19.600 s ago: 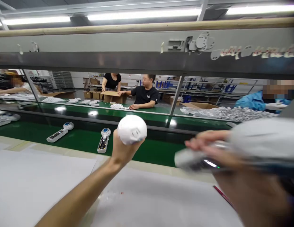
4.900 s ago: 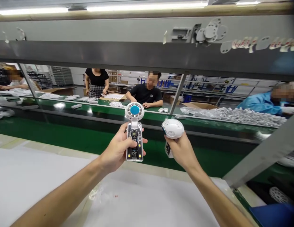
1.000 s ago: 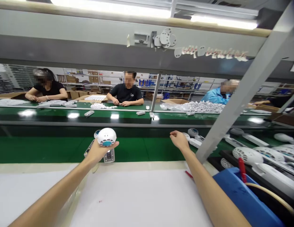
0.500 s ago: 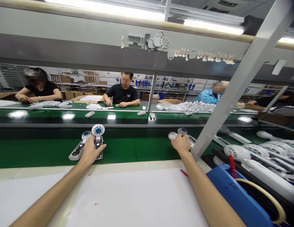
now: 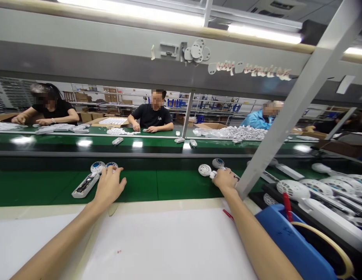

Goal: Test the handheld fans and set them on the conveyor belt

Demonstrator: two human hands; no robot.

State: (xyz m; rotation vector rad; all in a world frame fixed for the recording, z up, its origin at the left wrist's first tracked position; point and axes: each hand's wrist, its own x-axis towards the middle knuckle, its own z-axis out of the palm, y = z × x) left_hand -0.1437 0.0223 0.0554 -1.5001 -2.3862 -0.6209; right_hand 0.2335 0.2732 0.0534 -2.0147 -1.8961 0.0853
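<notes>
Left hand (image 5: 109, 187): palm down on the green belt (image 5: 157, 184), fingers loosely spread, thumb out to the side, closed round nothing. Beneath it, a handheld fan (image 5: 111, 165): only the round blue-hubbed head showing past the fingertips, body hidden under the palm. One second ago held raised in this hand, white back upward; half a second ago being laid down; now flat on the belt, out of the grasp though still covered. Just beside it, to the left, a second fan (image 5: 85, 184), face up, heads of the two nearly touching. Right hand (image 5: 225, 179): knuckles up, fingers curled down over the handles of two more fans, a white-headed fan (image 5: 204, 170) and a blue-centred fan (image 5: 218, 163) behind it. One second ago short of the pair and empty; now upon them. Closed round a handle or merely resting on it: cannot tell, fingertips hidden. Close to the right of this hand, a slanted grey post (image 5: 274, 132); beyond it, a row of further fans (image 5: 312, 194). Near edge: white sheet (image 5: 169, 241) and, lower right, a blue bin (image 5: 285, 241). Across the far belt (image 5: 81, 143): seated co-workers, one in a black shirt (image 5: 151, 116), and a heap of small white parts (image 5: 239, 133).
</notes>
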